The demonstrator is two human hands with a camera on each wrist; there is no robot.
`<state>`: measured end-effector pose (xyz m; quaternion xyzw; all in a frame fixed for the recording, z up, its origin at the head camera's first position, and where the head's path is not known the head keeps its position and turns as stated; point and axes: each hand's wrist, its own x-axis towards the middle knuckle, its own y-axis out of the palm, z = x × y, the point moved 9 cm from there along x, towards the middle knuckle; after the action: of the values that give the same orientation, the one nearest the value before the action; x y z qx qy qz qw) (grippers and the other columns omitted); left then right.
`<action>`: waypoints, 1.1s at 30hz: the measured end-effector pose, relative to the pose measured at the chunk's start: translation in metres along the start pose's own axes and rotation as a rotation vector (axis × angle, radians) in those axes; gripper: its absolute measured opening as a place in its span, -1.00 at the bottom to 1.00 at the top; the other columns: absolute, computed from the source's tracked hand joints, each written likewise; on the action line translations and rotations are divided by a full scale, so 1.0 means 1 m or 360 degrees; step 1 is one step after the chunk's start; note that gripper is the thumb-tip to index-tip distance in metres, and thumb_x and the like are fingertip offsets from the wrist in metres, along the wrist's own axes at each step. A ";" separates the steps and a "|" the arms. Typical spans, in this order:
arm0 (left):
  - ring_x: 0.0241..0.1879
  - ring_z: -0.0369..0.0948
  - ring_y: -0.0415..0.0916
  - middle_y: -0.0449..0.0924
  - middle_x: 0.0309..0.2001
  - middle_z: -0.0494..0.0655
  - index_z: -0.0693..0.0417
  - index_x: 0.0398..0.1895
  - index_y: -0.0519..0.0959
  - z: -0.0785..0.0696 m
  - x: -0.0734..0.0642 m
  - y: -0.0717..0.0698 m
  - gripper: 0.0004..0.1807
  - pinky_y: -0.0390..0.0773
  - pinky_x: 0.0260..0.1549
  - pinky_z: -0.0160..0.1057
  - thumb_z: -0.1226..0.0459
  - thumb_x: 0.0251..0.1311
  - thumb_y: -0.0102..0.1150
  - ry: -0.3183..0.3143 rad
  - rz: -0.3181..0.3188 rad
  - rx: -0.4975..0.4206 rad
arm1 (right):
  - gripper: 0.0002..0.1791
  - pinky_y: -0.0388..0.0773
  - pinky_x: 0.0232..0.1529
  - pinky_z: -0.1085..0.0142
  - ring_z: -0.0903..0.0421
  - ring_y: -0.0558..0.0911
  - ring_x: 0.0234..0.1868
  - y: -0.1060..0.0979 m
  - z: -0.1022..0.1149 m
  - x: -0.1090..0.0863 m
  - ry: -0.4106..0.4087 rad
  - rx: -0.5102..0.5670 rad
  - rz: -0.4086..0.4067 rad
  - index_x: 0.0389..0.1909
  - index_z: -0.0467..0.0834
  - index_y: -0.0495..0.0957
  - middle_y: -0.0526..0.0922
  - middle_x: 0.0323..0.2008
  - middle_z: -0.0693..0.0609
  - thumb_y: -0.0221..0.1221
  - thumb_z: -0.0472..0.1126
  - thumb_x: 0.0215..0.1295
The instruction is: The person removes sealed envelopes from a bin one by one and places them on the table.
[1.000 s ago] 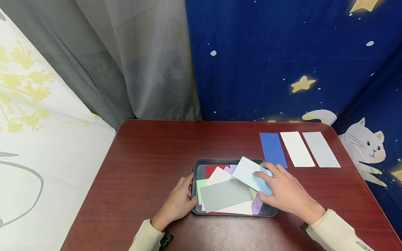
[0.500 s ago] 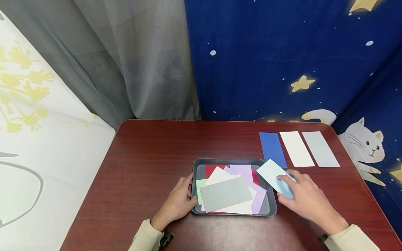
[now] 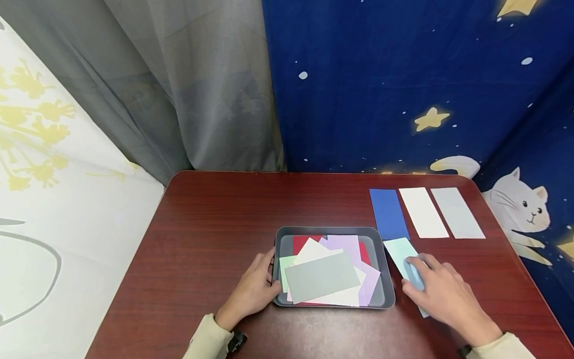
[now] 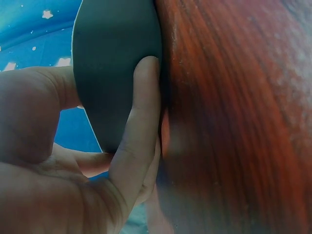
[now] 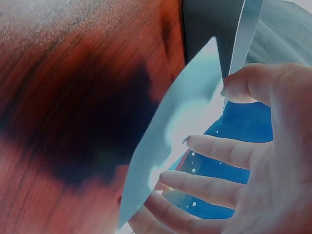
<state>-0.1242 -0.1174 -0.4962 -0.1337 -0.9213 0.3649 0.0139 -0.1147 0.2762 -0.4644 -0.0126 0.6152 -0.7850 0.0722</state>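
Note:
A light blue paper card (image 3: pixel 400 257) is held by my right hand (image 3: pixel 444 294) just right of the tray, thumb and fingers at its edges. In the right wrist view the card (image 5: pixel 180 122) slants over the table, its shadow beside it. My left hand (image 3: pixel 253 284) grips the left end of the dark grey tray (image 3: pixel 387 294). The left wrist view shows fingers (image 4: pixel 144 102) along the tray's outer wall (image 4: pixel 117 39), with the thumb reaching behind the rim. Inside the tray lie overlapping paper cards: a grey-green one (image 3: pixel 323 278) on top, with purple (image 3: pixel 344 244), cream, red and pale green ones partly hidden.
Toward the back right of the brown table (image 3: pixel 224 214), a blue card (image 3: pixel 389 214), a white card (image 3: pixel 423 213) and a light grey card (image 3: pixel 457 213) lie in a row. Curtains (image 3: pixel 358 99) hang behind the table.
My right hand has carried the light blue card rightward out from over the tray and turned it more lengthwise, uncovering the purple cards. The left hand has stayed at the tray.

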 end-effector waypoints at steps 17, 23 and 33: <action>-0.27 -0.35 0.54 0.49 0.20 0.11 0.34 0.67 0.25 0.004 0.001 0.002 -0.09 0.60 -0.35 -0.31 0.44 0.20 0.29 -0.0019 0.0017 0.0008 | -0.23 0.62 -0.49 -0.16 -0.24 0.59 -0.25 0.025 0.002 0.004 0.0120 -0.0114 0.0211 0.42 -0.15 0.59 0.52 0.16 -0.42 0.35 0.26 0.36; -0.28 -0.33 0.54 0.48 0.20 0.12 0.34 0.67 0.25 0.004 0.001 0.002 -0.09 0.60 -0.36 -0.31 0.44 0.19 0.29 -0.0013 0.0013 0.0002 | -0.25 0.64 -0.50 -0.18 -0.22 0.58 -0.31 0.030 0.005 0.007 0.0098 -0.0146 0.0208 0.40 -0.12 0.61 0.47 0.18 -0.46 0.39 0.23 0.32; -0.28 -0.35 0.52 0.49 0.14 0.08 0.38 0.64 0.28 0.003 0.002 0.002 -0.10 0.58 -0.35 -0.31 0.45 0.16 0.29 0.0018 -0.0014 0.0035 | -0.24 0.64 -0.52 -0.18 -0.25 0.61 -0.29 0.029 0.011 0.008 0.0074 -0.0192 0.0146 0.38 -0.13 0.62 0.48 0.18 -0.48 0.44 0.20 0.26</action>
<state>-0.1262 -0.1179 -0.5000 -0.1316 -0.9177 0.3741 0.0221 -0.1188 0.2576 -0.4903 0.0295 0.6627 -0.7425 0.0928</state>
